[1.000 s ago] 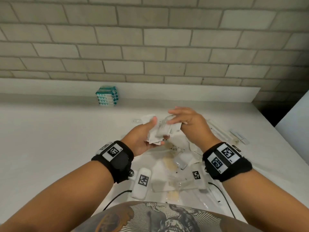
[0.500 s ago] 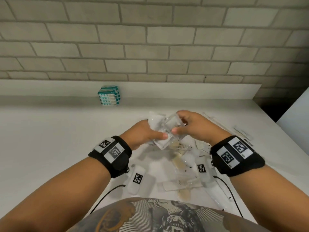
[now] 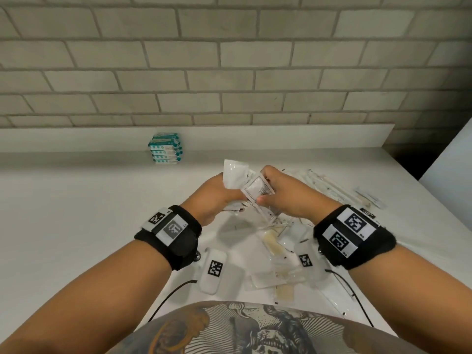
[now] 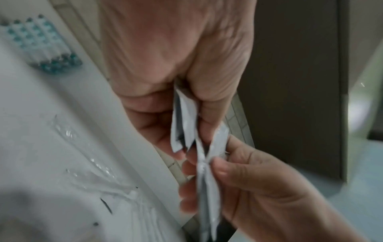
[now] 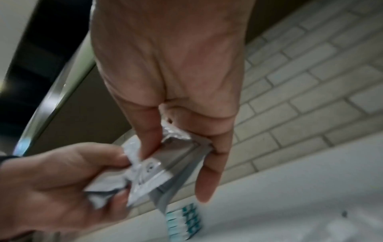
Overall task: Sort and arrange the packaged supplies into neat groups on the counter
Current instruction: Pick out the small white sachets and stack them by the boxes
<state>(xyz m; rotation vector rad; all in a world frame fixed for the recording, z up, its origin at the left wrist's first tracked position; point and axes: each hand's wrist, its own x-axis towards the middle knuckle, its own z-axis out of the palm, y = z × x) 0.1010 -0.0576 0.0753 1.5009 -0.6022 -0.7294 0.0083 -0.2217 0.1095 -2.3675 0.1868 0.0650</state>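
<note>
both hands are raised over the counter (image 3: pixel 76 213). the left hand (image 3: pixel 213 198) grips a small bunch of white packets (image 3: pixel 233 176), and the right hand (image 3: pixel 286 198) pinches one printed packet (image 3: pixel 258 192) against it. i think it is best to line up the edges before adding it. one teal stack (image 3: pixel 165 148) stands at the wall, about five packs; the loose clear packets (image 3: pixel 278 254) below are too many to count.
</note>
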